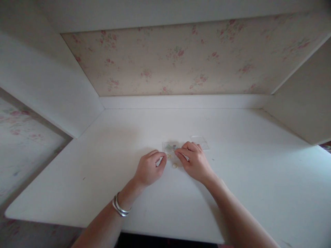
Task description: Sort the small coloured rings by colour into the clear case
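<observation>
My left hand (151, 167) is closed in a pinch, its fingertips at small gold-coloured rings (169, 156) just in front of a clear plastic box (165, 144). My right hand (196, 161) also pinches, with its fingertips over the box's front right part; what they hold is too small to name. Inside the box lie small greenish and silvery pieces (169, 147), blurred. Another gold-coloured ring (175, 165) rests on the white tabletop (170, 199) between my hands. Behind my right hand is a flat clear plastic lid (203, 142), partly hidden by it.
The white desk has a low ledge (181, 102) along its back, with floral wallpaper (160, 62) above. White side panels stand at left (74, 96) and right (305, 100). A small dark speck (84, 178) marks the tabletop at left.
</observation>
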### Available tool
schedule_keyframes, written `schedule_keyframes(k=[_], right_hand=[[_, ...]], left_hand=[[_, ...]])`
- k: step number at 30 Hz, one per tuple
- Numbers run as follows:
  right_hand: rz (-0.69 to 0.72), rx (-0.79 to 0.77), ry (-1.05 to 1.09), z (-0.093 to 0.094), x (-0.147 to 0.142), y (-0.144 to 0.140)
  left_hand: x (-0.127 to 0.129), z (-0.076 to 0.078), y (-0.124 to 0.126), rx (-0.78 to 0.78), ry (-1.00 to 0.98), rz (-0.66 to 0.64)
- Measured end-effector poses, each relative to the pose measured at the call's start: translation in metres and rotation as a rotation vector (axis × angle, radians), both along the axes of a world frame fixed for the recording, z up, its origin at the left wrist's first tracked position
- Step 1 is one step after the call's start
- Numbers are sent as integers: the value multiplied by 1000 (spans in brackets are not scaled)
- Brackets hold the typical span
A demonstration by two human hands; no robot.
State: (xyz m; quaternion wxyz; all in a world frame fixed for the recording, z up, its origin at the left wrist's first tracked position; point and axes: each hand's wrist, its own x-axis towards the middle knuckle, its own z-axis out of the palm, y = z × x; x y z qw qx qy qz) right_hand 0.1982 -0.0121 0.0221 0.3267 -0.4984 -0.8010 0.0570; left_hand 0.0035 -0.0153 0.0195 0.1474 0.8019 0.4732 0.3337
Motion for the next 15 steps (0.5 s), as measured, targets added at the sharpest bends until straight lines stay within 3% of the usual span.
schedule_keyframes(k=[9,15], right_hand=[[-8,31,-63,-6,-5,2],[-154,80,119,-4,3,7]], left_hand=[[3,-8,-6,2,286,-277],[6,-10,-7,-33,360,-265]])
